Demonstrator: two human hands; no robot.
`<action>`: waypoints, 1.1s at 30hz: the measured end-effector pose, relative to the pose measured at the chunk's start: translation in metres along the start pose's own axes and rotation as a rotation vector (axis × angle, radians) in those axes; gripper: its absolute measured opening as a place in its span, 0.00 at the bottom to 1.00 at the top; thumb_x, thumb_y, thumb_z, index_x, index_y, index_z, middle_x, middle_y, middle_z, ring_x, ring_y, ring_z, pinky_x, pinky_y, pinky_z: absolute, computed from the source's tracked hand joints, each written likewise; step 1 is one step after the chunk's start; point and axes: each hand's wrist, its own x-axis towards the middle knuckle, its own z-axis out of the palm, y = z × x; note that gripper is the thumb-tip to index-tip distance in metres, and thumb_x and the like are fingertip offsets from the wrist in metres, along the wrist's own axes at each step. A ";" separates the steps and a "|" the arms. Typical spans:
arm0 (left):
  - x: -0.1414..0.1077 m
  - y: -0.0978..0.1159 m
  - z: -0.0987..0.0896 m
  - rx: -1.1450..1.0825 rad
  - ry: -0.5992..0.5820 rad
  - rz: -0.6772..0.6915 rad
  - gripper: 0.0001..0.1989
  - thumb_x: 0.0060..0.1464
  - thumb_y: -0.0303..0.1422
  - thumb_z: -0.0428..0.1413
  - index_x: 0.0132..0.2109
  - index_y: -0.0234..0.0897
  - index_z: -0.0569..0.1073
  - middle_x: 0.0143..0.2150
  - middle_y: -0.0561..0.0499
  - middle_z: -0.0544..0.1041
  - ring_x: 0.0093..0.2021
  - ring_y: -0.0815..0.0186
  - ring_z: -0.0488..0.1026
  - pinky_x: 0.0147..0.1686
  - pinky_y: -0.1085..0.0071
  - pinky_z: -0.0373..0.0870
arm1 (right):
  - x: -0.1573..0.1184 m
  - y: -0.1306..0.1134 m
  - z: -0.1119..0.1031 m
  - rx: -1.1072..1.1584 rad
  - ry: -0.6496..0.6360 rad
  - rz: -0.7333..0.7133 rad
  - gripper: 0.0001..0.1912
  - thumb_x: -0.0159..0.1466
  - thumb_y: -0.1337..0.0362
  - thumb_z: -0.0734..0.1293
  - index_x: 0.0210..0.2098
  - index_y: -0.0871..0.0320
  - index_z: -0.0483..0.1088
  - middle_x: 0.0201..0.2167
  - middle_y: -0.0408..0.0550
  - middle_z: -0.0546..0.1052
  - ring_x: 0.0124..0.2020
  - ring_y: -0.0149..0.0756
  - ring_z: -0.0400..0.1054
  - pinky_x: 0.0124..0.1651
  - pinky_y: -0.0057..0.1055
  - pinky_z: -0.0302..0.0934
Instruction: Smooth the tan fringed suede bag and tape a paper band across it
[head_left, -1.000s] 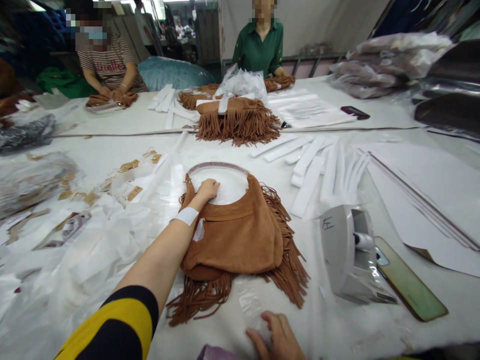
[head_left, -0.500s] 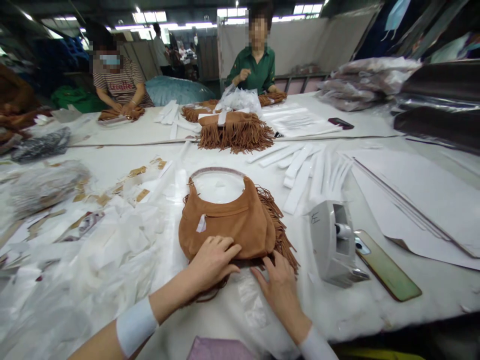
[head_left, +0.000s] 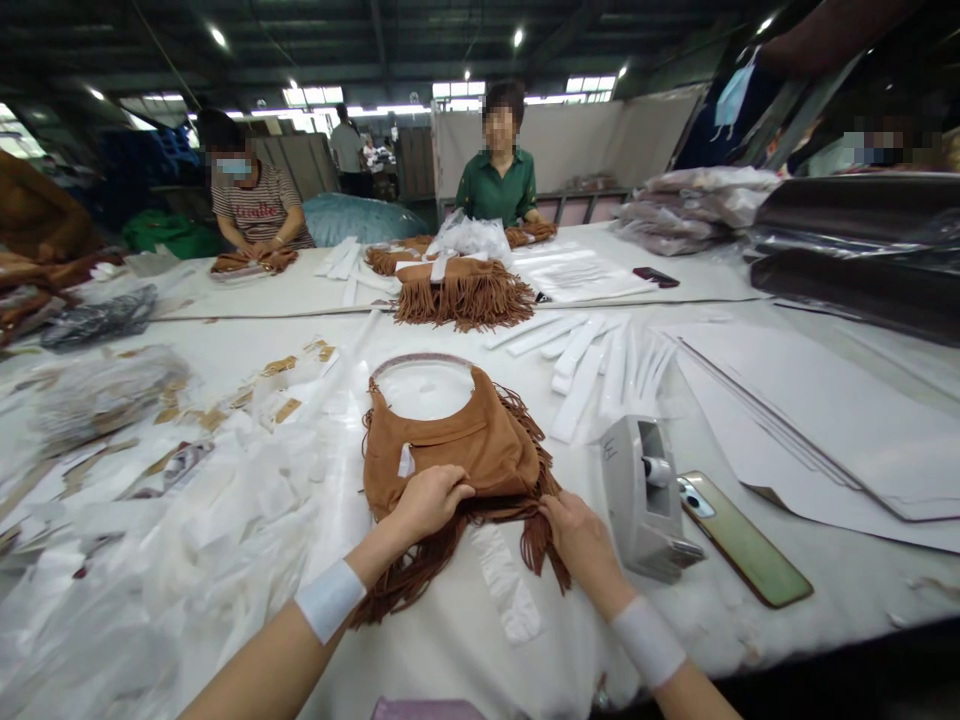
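Note:
A brown suede handbag [head_left: 450, 450] lies in front of me with its handle loop pointing away. A small white tag [head_left: 406, 460] hangs at its zip. My left hand [head_left: 433, 498] is closed on the bag's lower edge, its fingertips curled out of sight. At the lower right corner, my right hand [head_left: 576, 532] pinches the brown fringe [head_left: 536, 540]. More fringe spreads out under my left wrist and along the bag's right side. A crumpled white strip [head_left: 506, 585] lies on the table between my hands.
A grey tape dispenser [head_left: 637, 490] and a green phone [head_left: 750, 550] stand right of the bag. White foam strips [head_left: 585, 375] lie behind them. Plastic wrapping [head_left: 247, 520] covers the left side. Another fringed bag [head_left: 465, 295] lies further back, before a person in green [head_left: 499, 185].
My right hand has closed on the fringe at the bag's lower right corner. Fringe now spreads out below the bag, and my left fingers have curled in. The view has tilted up.

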 end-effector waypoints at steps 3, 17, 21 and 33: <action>0.001 -0.004 0.006 -0.029 0.017 -0.027 0.11 0.63 0.37 0.48 0.36 0.38 0.70 0.36 0.51 0.76 0.39 0.64 0.72 0.38 0.71 0.62 | -0.024 -0.011 -0.006 -0.009 0.080 0.036 0.17 0.74 0.62 0.50 0.41 0.60 0.68 0.34 0.51 0.68 0.37 0.44 0.63 0.40 0.37 0.56; -0.081 0.034 0.049 0.061 0.541 0.049 0.03 0.61 0.29 0.50 0.38 0.37 0.68 0.36 0.49 0.71 0.39 0.63 0.66 0.41 0.65 0.61 | -0.087 -0.078 0.026 0.287 -0.064 0.106 0.22 0.74 0.58 0.45 0.33 0.54 0.64 0.29 0.46 0.69 0.30 0.40 0.68 0.31 0.33 0.58; -0.105 0.031 0.079 0.202 0.557 0.010 0.13 0.60 0.29 0.51 0.52 0.41 0.70 0.52 0.45 0.69 0.50 0.57 0.64 0.49 0.58 0.59 | -0.088 -0.075 0.020 0.460 -0.197 0.087 0.15 0.71 0.62 0.50 0.36 0.54 0.66 0.31 0.45 0.72 0.33 0.39 0.69 0.35 0.33 0.62; -0.097 -0.037 0.085 0.276 0.342 0.008 0.26 0.51 0.17 0.45 0.52 0.44 0.71 0.58 0.45 0.65 0.52 0.57 0.62 0.48 0.57 0.61 | -0.005 -0.020 0.022 0.178 0.041 -0.064 0.13 0.71 0.57 0.55 0.41 0.60 0.65 0.40 0.56 0.67 0.42 0.49 0.64 0.42 0.45 0.65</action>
